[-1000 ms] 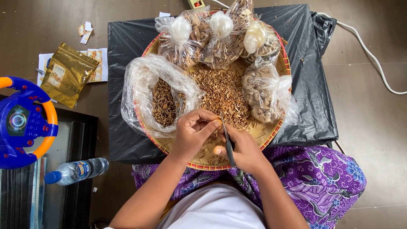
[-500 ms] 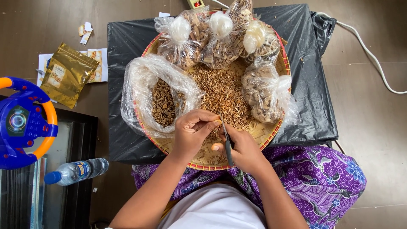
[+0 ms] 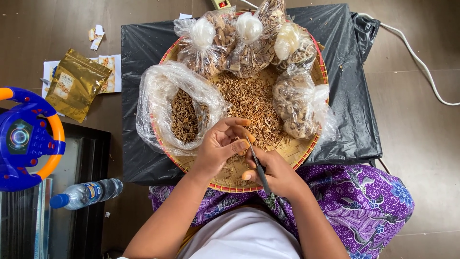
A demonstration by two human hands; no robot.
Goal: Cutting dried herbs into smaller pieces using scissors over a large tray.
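A round woven tray point(image 3: 306, 147) rests on a black plastic sheet point(image 3: 143, 52) in front of my lap. Loose brown dried pieces point(image 3: 249, 103) lie heaped in its middle. My left hand point(image 3: 218, 146) pinches a small dried piece at the tray's near side. My right hand point(image 3: 275, 172) grips a thin dark-handled blade point(image 3: 256, 160) whose tip meets the fingers of the left hand. An open clear bag point(image 3: 184, 112) partly filled with dried pieces lies on the tray's left.
Several tied clear bags point(image 3: 249, 38) of dried pieces sit at the tray's far and right sides. A gold pouch point(image 3: 76, 84) and papers lie on the floor at left, a blue toy steering wheel point(image 3: 26, 136) and a water bottle point(image 3: 86, 193) nearer. A white cable point(image 3: 421, 62) runs at right.
The left fingers have shifted slightly around the small piece against the blade. Both hands stay in the same spot over the tray.
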